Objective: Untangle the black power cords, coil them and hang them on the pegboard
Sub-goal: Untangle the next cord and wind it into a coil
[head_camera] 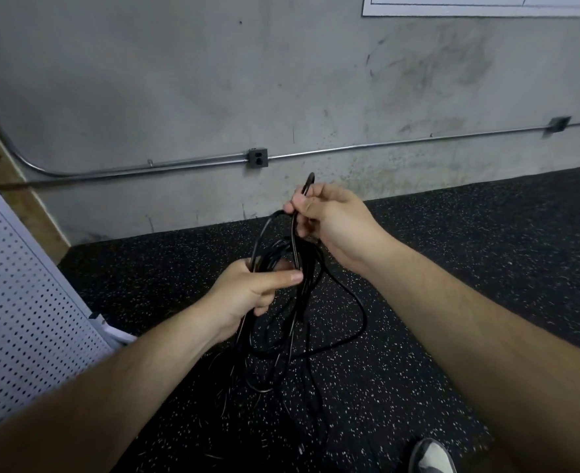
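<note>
Black tangled power cords (310, 279) are gripped by the left hand (247, 291); 1 upright strand (294, 240) is pinched above by the right hand (332, 216).

The black power cords (307, 295) are hanging as a tangled bunch of loose loops. The left hand (257, 288) is gripping the bunch, and the right hand (329, 216) is pinching one strand higher up. The strand's end is poking up past the fingers and may be a plug, though it is blurred. The white pegboard (19, 302) is standing tilted at the far left, apart from the cords.
</note>
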`<state>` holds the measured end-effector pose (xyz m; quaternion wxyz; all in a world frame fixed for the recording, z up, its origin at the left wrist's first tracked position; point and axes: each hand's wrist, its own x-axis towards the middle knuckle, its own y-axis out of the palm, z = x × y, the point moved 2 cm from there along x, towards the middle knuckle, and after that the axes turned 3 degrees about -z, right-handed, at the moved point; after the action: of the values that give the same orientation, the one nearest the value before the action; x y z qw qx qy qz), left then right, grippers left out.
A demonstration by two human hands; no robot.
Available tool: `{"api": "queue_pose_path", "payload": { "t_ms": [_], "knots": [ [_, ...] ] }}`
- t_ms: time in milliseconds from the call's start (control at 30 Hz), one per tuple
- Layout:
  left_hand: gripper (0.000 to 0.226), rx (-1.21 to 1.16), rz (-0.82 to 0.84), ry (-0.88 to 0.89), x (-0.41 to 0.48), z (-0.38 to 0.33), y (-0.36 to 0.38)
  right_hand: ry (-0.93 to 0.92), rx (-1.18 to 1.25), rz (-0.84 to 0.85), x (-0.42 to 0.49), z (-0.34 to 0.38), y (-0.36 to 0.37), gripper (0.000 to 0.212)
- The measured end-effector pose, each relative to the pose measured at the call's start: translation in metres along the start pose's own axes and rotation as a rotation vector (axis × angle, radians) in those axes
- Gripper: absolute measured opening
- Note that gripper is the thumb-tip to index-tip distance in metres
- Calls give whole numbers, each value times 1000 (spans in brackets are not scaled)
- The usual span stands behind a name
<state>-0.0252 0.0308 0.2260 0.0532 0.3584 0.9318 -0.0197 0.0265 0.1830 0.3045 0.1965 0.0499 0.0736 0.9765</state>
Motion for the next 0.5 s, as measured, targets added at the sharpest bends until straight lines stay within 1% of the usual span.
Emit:
{"api": "queue_pose_path", "payload": {
  "t_ms": [33, 100, 133, 167, 200, 267, 300, 333, 400, 467, 500],
  "knots": [
    [24, 30, 25, -10, -2, 2, 2, -16, 68, -19, 0, 4, 0, 12],
    [24, 33, 31, -19, -4, 4, 7, -40, 179, -25, 0, 8, -1, 11],
    [23, 8, 10, -16, -4, 5, 7, -41, 195, -19, 0, 8, -2, 6],
    [21, -22, -24, -8, -3, 3, 7, -44, 156, -21, 0, 6, -2, 3],
    [17, -55, -64, 5, -2, 0, 6, -73, 12, -46, -2, 4, -5, 7],
    [19, -125, -137, 36, 2, -7, -1, -219, -513, -87, -8, 0, -9, 9],
    [24, -147, -166, 48, 4, -11, -6, -263, -735, -36, -13, -5, -8, 10],
    [28, -160, -191, 57, 5, -15, -9, -251, -897, 58, -17, -11, -4, 12],
    [34, -156, -217, 64, 7, -21, -14, -193, -1075, 214, -24, -29, 5, 17],
    [33, -146, -216, 67, 9, -22, -15, -252, -1147, 214, -22, -38, 11, 20],
    [31, -150, -213, 76, 9, -22, -16, -272, -1132, 197, -20, -37, 13, 23]
  ]
}}
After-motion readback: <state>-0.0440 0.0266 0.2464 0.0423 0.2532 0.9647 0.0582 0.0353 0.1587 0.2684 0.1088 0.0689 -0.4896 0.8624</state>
